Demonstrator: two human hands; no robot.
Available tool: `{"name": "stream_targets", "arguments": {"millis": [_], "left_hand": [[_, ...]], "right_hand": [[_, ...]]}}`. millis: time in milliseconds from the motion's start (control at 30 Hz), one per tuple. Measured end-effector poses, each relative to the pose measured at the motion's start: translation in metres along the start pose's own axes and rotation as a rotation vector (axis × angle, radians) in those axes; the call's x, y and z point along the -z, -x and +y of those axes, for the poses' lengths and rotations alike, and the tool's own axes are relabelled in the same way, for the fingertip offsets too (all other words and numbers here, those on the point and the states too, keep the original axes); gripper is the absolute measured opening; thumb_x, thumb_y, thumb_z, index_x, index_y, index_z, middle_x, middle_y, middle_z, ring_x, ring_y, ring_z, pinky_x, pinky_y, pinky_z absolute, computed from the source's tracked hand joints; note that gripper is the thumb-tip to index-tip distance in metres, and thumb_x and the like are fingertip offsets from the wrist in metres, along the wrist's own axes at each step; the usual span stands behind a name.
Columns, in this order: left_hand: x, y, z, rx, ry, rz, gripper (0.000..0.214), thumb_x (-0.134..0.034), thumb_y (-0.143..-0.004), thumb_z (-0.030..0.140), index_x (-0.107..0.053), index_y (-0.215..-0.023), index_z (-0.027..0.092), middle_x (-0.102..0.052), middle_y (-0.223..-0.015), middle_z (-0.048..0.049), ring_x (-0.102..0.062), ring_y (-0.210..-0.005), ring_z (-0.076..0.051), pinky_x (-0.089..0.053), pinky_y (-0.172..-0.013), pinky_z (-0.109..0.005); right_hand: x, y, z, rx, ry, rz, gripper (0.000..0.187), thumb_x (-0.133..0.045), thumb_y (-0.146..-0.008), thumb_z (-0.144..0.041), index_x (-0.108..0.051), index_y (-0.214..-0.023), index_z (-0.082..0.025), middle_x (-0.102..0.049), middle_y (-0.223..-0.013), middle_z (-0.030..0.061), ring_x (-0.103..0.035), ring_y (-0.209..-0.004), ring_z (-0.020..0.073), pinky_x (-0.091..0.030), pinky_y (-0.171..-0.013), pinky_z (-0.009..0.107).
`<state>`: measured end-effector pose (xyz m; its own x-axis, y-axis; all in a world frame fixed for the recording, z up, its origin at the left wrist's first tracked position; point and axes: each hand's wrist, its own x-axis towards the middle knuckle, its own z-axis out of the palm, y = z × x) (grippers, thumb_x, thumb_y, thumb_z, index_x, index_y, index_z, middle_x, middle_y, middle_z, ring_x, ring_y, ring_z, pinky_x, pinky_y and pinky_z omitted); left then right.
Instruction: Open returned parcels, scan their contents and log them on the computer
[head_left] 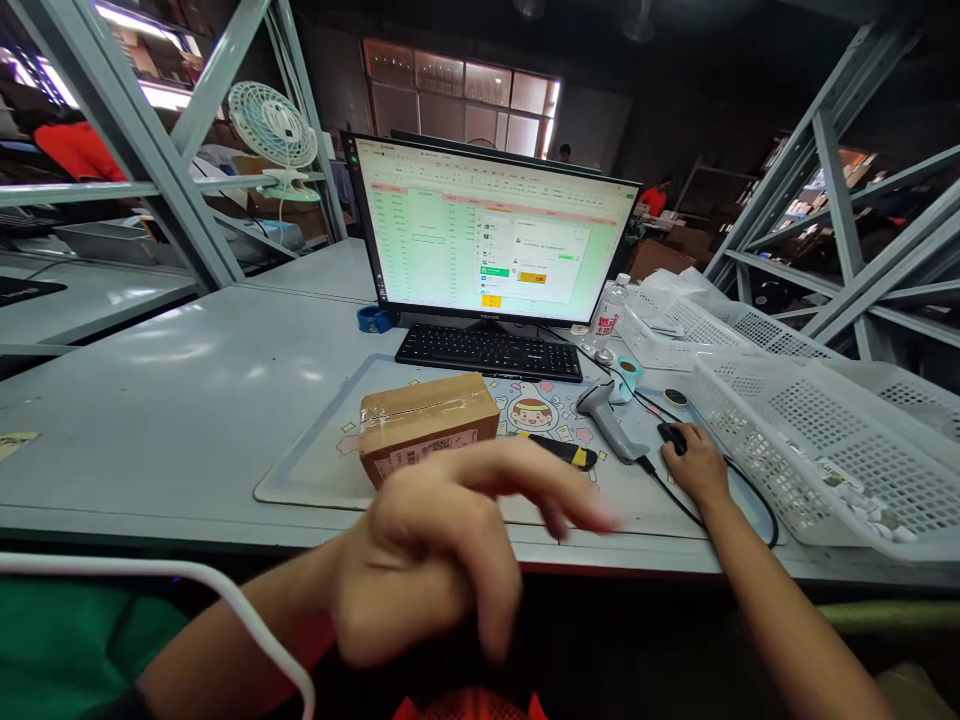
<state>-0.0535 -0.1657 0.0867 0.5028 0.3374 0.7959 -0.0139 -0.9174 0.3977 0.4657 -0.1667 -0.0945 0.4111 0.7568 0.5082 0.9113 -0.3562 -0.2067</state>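
My left hand (439, 545) hangs in the air before the desk's front edge, slightly blurred. Its fingers are bent and apart, with nothing between them. Just behind it, a taped cardboard box (427, 410) with a printed label sits on the patterned desk mat (315, 470); the hand covers part of the box's front. At the mat's right side, my right hand (697, 462) is closed over a black computer mouse (672, 437). Between the hands lie a grey barcode scanner (611, 420) with a cable and a black-and-yellow utility knife (566, 450).
A lit monitor (495, 240) stands behind a black keyboard (487, 352). Blue tape (373, 319) lies left of it, a plastic bottle (611, 305) right. White perforated baskets (825, 450) line the right side. A fan (274, 125) is on the left rack. A white cable (225, 590) crosses the lower left.
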Motion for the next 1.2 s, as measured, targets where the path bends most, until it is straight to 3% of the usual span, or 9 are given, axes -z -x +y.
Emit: {"name": "stream_targets", "arguments": {"millis": [67, 133, 167, 233, 333, 433, 500, 700, 1200], "left_hand": [[0.005, 0.004, -0.029, -0.121, -0.039, 0.060, 0.021, -0.053, -0.098, 0.013, -0.069, -0.090, 0.024, -0.078, -0.109, -0.0077, -0.076, -0.101, -0.024, -0.064, -0.089, -0.039], [0.015, 0.024, -0.069, -0.187, -0.235, 0.253, 0.021, -0.064, -0.091, 0.006, -0.069, -0.103, 0.022, -0.077, -0.110, -0.0052, -0.074, -0.102, -0.021, -0.062, -0.093, -0.037], [0.021, 0.040, -0.091, -0.114, -0.300, 0.388, 0.022, -0.067, -0.090, 0.007, -0.068, -0.107, 0.022, -0.075, -0.112, -0.0052, -0.072, -0.106, -0.021, -0.059, -0.099, -0.040], [0.031, 0.075, -0.132, 0.101, -0.318, 0.469, 0.040, -0.078, -0.090, 0.024, -0.062, -0.126, 0.023, -0.066, -0.135, -0.0095, -0.063, -0.131, -0.028, -0.048, -0.118, -0.051], [0.036, 0.121, -0.168, 0.526, -0.156, 0.312, 0.103, -0.087, -0.078, 0.061, -0.032, -0.159, 0.030, -0.033, -0.171, -0.0180, -0.037, -0.158, -0.039, -0.038, -0.126, -0.060], [0.028, 0.139, -0.173, 0.903, 0.059, 0.151, 0.134, -0.085, -0.076, 0.070, 0.000, -0.171, 0.033, -0.031, -0.173, -0.0191, -0.042, -0.155, -0.041, -0.036, -0.127, -0.060], [0.023, 0.140, -0.169, 1.025, 0.143, 0.095, 0.141, -0.088, -0.075, 0.066, 0.009, -0.172, 0.032, -0.038, -0.170, -0.0186, -0.048, -0.151, -0.040, -0.035, -0.128, -0.060], [0.023, 0.135, -0.165, 1.014, 0.178, 0.103, 0.141, -0.091, -0.073, 0.059, 0.002, -0.174, 0.026, -0.045, -0.165, -0.0205, -0.047, -0.152, -0.040, -0.032, -0.129, -0.059], [0.022, 0.139, -0.167, 0.997, 0.178, 0.088, 0.141, -0.089, -0.074, 0.061, 0.004, -0.173, 0.026, -0.037, -0.170, -0.0214, -0.043, -0.154, -0.041, -0.030, -0.130, -0.060]], "right_hand": [[-0.002, 0.000, 0.001, 0.009, 0.009, 0.020, 0.042, -0.056, -0.093, -0.035, -0.070, -0.128, -0.019, -0.068, -0.133, 0.0143, -0.066, -0.107, 0.0298, -0.054, -0.090, 0.042], [-0.004, 0.000, 0.002, 0.023, 0.022, 0.035, 0.040, -0.054, -0.093, -0.034, -0.070, -0.127, -0.019, -0.069, -0.132, 0.0138, -0.067, -0.107, 0.0305, -0.056, -0.089, 0.043], [-0.005, 0.000, 0.002, 0.026, 0.029, 0.039, 0.040, -0.053, -0.094, -0.034, -0.070, -0.127, -0.020, -0.069, -0.133, 0.0134, -0.068, -0.107, 0.0306, -0.057, -0.089, 0.044], [-0.007, 0.000, 0.004, 0.019, 0.035, 0.039, 0.040, -0.053, -0.095, -0.035, -0.070, -0.128, -0.020, -0.069, -0.134, 0.0128, -0.069, -0.107, 0.0304, -0.058, -0.088, 0.043], [-0.010, 0.000, 0.007, 0.003, 0.038, 0.026, 0.042, -0.052, -0.096, -0.039, -0.070, -0.130, -0.021, -0.069, -0.137, 0.0124, -0.069, -0.108, 0.0307, -0.058, -0.088, 0.044], [-0.013, 0.000, 0.011, -0.007, 0.043, 0.002, 0.046, -0.048, -0.097, -0.044, -0.069, -0.132, -0.022, -0.067, -0.139, 0.0116, -0.069, -0.111, 0.0314, -0.058, -0.091, 0.045], [-0.016, 0.000, 0.015, -0.005, 0.042, -0.009, 0.049, -0.047, -0.098, -0.049, -0.069, -0.132, -0.023, -0.067, -0.140, 0.0112, -0.070, -0.112, 0.0317, -0.058, -0.092, 0.046], [-0.019, 0.001, 0.024, 0.025, 0.000, -0.036, 0.057, -0.043, -0.095, -0.060, -0.067, -0.133, -0.025, -0.067, -0.140, 0.0108, -0.069, -0.118, 0.0344, -0.058, -0.096, 0.049], [-0.023, 0.000, 0.032, -0.026, -0.009, -0.062, 0.062, -0.042, -0.090, -0.071, -0.067, -0.131, -0.031, -0.068, -0.141, 0.0096, -0.072, -0.112, 0.0398, -0.060, -0.082, 0.055]]}}
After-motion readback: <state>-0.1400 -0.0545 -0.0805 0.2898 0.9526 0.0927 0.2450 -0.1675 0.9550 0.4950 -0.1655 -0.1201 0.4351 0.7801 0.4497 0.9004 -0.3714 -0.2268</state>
